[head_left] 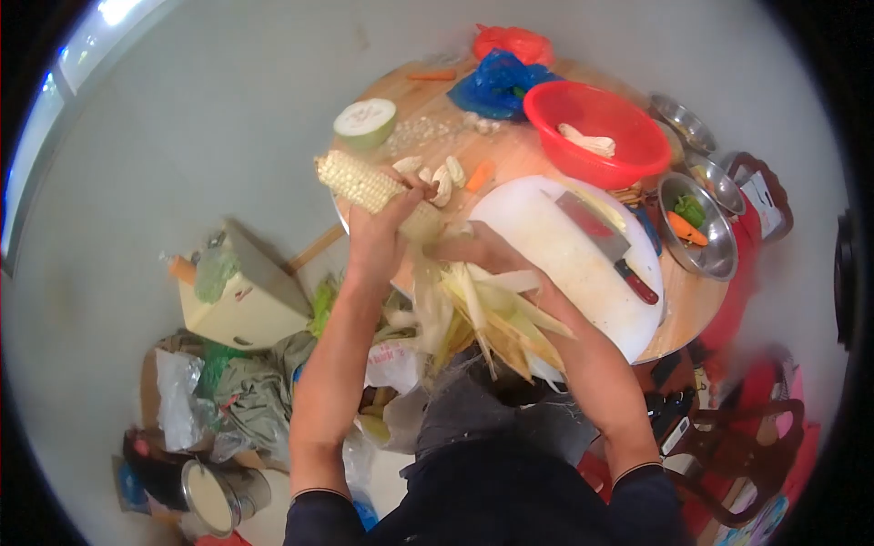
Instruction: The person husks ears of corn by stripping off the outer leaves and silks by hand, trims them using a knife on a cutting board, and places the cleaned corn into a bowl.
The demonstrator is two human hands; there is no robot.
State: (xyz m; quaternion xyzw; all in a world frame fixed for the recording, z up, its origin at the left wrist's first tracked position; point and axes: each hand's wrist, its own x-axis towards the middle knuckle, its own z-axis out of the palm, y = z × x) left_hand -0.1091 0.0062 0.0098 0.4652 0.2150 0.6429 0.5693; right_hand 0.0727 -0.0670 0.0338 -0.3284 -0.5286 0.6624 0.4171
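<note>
An ear of corn [353, 181], its pale kernels bare at the top, tilts up to the left above the table's near edge. My left hand [384, 226] is closed around its middle. Peeled-back corn husks [487, 314] hang down from the lower end, over my lap. My right hand [466, 247], somewhat blurred, is closed on the husks at the base of the ear; its fingertips are partly hidden. Just beyond my left hand lie several pale cut pieces [442, 182] and an orange carrot piece [480, 176].
A white round cutting board [537, 264] bears a cleaver [605, 238] with a dark red handle. Behind it stand a red basin [596, 114] and a blue plastic bag [501, 86]. A cut melon [366, 123] is at the back left, a steel bowl [696, 262] at the right.
</note>
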